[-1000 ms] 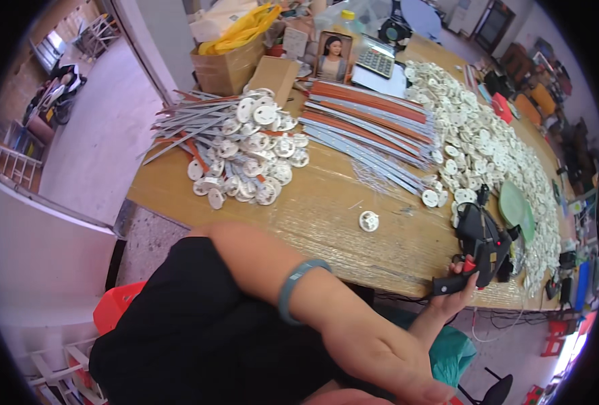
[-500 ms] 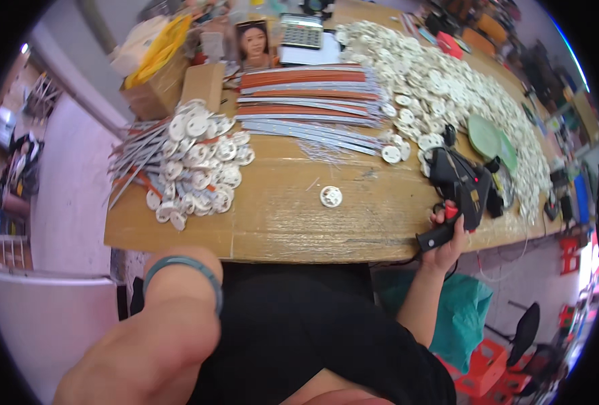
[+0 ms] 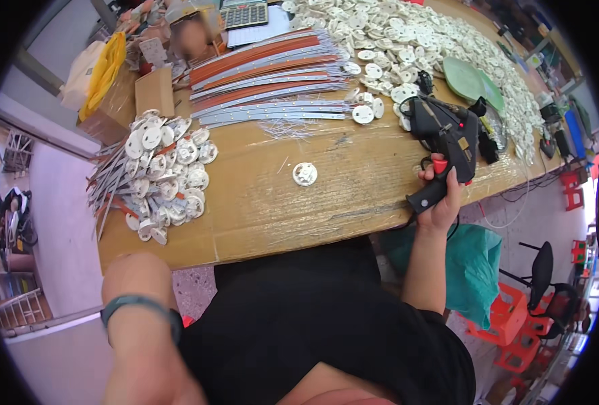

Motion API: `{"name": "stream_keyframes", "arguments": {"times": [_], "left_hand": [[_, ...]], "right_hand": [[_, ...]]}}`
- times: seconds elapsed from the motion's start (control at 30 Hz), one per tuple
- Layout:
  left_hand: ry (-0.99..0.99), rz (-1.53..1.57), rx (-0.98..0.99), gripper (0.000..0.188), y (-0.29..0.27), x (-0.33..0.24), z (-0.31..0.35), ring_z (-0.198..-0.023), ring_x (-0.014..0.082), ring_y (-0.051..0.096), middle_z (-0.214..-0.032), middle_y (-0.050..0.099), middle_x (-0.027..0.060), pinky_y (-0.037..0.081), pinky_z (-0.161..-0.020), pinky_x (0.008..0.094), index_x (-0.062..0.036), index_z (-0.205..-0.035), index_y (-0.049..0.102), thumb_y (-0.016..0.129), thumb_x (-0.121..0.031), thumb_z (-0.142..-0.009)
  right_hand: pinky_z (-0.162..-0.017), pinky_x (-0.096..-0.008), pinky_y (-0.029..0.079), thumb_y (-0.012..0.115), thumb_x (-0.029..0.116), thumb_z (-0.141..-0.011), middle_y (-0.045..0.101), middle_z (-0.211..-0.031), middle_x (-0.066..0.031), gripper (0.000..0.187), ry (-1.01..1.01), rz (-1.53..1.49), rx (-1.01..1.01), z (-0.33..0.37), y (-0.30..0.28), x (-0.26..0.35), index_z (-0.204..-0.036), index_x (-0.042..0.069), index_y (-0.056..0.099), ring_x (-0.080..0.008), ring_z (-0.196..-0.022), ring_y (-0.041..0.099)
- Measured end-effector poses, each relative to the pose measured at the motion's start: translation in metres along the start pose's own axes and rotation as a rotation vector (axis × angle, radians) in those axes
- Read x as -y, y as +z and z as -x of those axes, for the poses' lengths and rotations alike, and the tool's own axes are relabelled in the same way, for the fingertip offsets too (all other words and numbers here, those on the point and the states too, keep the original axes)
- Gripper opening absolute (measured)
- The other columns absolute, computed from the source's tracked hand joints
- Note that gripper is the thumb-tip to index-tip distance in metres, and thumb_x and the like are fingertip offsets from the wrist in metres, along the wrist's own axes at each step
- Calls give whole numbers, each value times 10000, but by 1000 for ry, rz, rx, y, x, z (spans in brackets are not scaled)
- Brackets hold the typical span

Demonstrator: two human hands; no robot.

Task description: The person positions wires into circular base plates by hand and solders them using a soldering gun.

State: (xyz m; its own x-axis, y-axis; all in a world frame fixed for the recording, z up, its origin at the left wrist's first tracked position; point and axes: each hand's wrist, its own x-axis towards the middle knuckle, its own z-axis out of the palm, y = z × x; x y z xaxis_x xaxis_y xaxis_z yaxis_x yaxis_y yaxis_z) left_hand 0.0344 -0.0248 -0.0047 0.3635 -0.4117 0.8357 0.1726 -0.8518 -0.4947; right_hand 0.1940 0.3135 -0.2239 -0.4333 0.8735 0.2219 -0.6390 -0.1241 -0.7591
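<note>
Right hand (image 3: 448, 197) is wrapped around the handle of a black pistol-grip tool (image 3: 458, 150) with a red trigger (image 3: 439, 165), on the right side of the tabletop (image 3: 266, 216), near the big pile of white discs (image 3: 407, 40). Looks stiff and kinda bulky, probably front-heavy, so I'd stick with that handle. Left hand (image 3: 148, 374) is blurry at the lower edge of the head view, can't tell if it's closed. Lone white disc (image 3: 305, 174) sits mid-tabletop; likely light, hard plastic, pinch the rim.
</note>
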Motion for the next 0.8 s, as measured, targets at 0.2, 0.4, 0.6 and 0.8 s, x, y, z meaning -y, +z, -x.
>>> {"name": "stream_keyframes", "arguments": {"times": [0.2,0.4,0.6,0.8], "left_hand": [[-351,-865,319,239,-16,10,110,-902,307,614,-869,642,73,470,-894,497,-75,-1004,657,572,-283,-922],[-1618,-427,522,406,-8,23,206,-1133,322,568,-1195,614,126,433,-994,408,-41,-1195,598,717,-129,-817],[-1673,-389,665,420,4,21,242,-1044,289,580,-1122,610,114,475,-905,389,-52,-1175,606,751,-174,-800],[-1810,-516,463,378,-13,28,231,-868,216,574,-946,581,88,487,-786,340,-33,-1043,625,797,-257,-791]], "right_hand": [[-834,-362,534,465,248,-1027,603,-1193,-180,407,-34,67,19,-2,-21,2,-1271,-76,500,-189,-876,574],[-856,-376,519,452,261,-1029,594,-1174,-184,439,16,1,57,-7,-13,-1,-1269,-106,490,-196,-887,553],[-873,-373,502,438,282,-1033,586,-1116,-165,469,41,23,31,-4,-16,-3,-1275,-117,476,-201,-892,539],[-895,-348,499,442,284,-1033,564,-1048,-159,478,42,17,29,0,-11,3,-1284,-123,460,-204,-908,541]]}}
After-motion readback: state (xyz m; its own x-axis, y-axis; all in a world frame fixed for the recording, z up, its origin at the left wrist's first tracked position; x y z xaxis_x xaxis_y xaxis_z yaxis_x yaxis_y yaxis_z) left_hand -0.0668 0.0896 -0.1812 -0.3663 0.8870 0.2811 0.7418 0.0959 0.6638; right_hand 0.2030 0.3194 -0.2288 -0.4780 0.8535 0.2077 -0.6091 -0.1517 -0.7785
